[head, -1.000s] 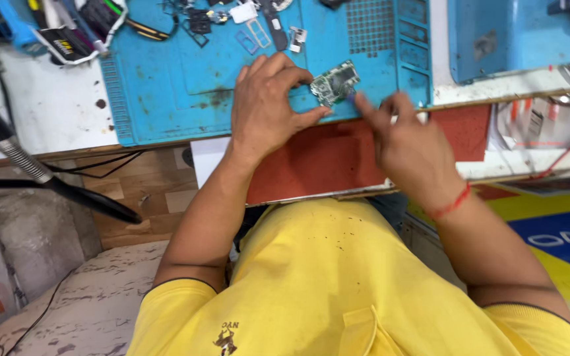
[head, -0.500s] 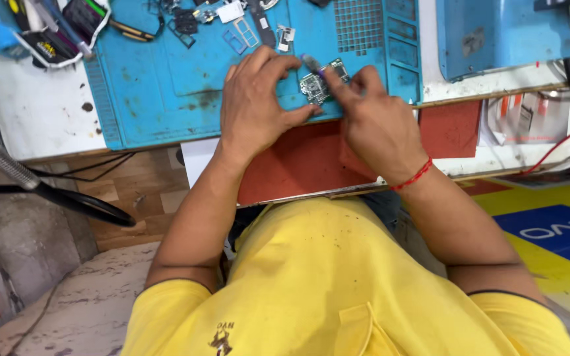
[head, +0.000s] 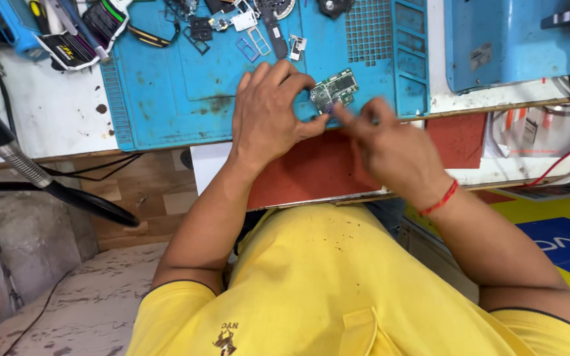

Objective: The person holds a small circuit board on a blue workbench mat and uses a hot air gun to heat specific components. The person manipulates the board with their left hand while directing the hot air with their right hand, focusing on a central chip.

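pinching circuit board, left hand curled

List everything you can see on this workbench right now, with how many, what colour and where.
circuit board: one, green, on the blue mat at the fingertips of both hands
work mat: one, blue, across the bench top
small loose parts: several, dark and silver, along the mat's far edge
red pad: one, at the bench's near edge
blue box: one, far right
flexible arm: one, black and silver, left
left hand: holds the circuit board's left edge
right hand: blurred, fingertips at the board's near edge
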